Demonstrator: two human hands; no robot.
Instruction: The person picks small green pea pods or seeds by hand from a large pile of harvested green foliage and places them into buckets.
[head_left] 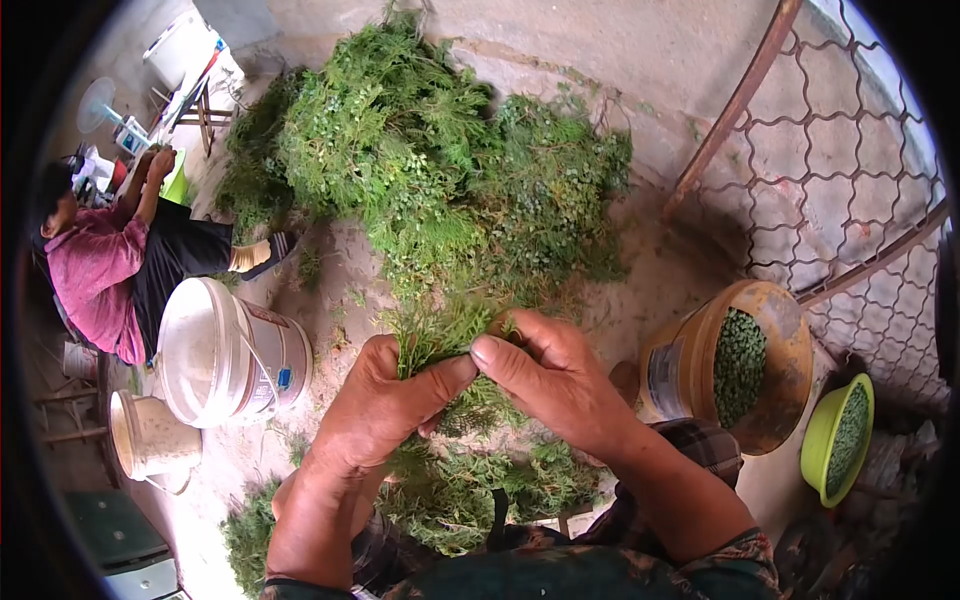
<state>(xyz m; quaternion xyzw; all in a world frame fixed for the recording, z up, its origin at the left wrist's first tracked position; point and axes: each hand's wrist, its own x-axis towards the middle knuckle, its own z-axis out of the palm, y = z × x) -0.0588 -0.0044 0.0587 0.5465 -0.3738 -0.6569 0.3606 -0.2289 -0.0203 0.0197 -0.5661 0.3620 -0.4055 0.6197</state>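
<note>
My left hand [385, 400] is closed round a small bunch of green sprigs [440, 330], its thumb pressed along the stems. Close beside it, my right hand [550, 375] pinches at the same bunch, thumb and forefinger together near the left thumb tip. Feathery leaves stick up between the two hands. Beyond them lies a big heap of green branches [400, 150] on the floor. More cut greenery [480, 490] rests below my hands, over the lap area.
A white bucket [235, 350] and a smaller cream bucket [155, 435] stand left. At right are a yellow bucket [785, 365] holding small green pieces, a lime-green basin [815, 450] and wire mesh [810, 150]. A seated person [100, 260] works at the left.
</note>
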